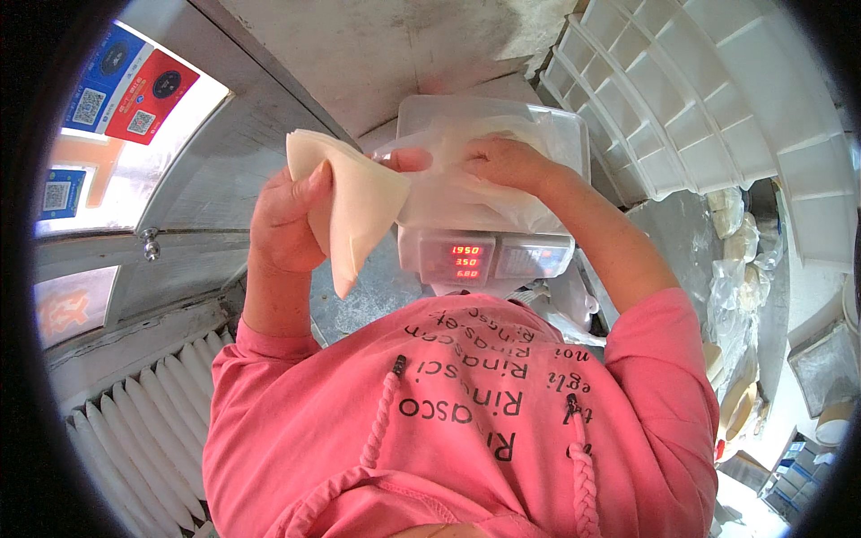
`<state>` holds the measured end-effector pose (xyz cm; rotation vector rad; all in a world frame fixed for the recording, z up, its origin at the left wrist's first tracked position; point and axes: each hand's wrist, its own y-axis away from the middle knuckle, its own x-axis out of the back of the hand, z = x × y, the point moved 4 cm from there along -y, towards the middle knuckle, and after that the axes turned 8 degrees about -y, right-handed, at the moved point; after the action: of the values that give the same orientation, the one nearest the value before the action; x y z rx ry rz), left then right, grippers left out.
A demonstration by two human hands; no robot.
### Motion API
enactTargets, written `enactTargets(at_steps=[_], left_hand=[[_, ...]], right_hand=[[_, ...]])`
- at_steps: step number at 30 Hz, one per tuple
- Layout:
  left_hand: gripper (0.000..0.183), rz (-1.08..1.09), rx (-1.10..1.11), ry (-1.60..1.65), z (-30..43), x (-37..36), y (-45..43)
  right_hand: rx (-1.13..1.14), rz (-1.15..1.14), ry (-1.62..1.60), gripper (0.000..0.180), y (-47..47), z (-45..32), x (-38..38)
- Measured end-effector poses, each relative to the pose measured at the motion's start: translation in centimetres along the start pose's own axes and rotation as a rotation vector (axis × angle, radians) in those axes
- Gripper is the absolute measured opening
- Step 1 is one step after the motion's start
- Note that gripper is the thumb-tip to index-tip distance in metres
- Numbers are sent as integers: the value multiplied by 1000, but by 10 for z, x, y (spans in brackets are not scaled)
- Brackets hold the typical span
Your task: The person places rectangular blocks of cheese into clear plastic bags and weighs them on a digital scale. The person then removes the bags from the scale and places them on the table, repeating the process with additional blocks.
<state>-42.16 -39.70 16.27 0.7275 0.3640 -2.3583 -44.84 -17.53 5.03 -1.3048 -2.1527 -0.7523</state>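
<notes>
My left hand point(292, 212) grips a folded stack of thin, pale cream sheets point(356, 195), its thumb on top and the lower corner drooping. Its fingertips reach past the stack to a thin clear plastic bag point(447, 158). On the other side of that bag, my right hand point(508, 165) has its fingers curled into the film. Both hands are above the translucent plastic tray point(430, 215) of an electronic scale point(457, 257), whose red display is lit. Bag film covers part of the tray, and some right fingertips are hidden.
White plastic crates point(646, 101) rise at the right, with bagged goods point(740, 235) on a surface below them. A metal knob point(150, 243) sits on the window frame at left, above a white radiator point(141, 430). More thin plastic bags point(572, 299) hang beside the scale.
</notes>
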Motion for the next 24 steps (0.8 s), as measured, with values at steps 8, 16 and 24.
enactTargets(at_steps=[8, 16, 24], left_hand=[[45, -29, 36, 56, -6, 3, 4], [46, 99, 106, -41, -6, -4, 8], [41, 202, 89, -376, -11, -17, 37]], right_hand=[[-16, -35, -58, 22, 1, -1, 4], [-221, 10, -375, 15, -3, 15, 4], [-242, -62, -583, 16, -6, 12, 23]])
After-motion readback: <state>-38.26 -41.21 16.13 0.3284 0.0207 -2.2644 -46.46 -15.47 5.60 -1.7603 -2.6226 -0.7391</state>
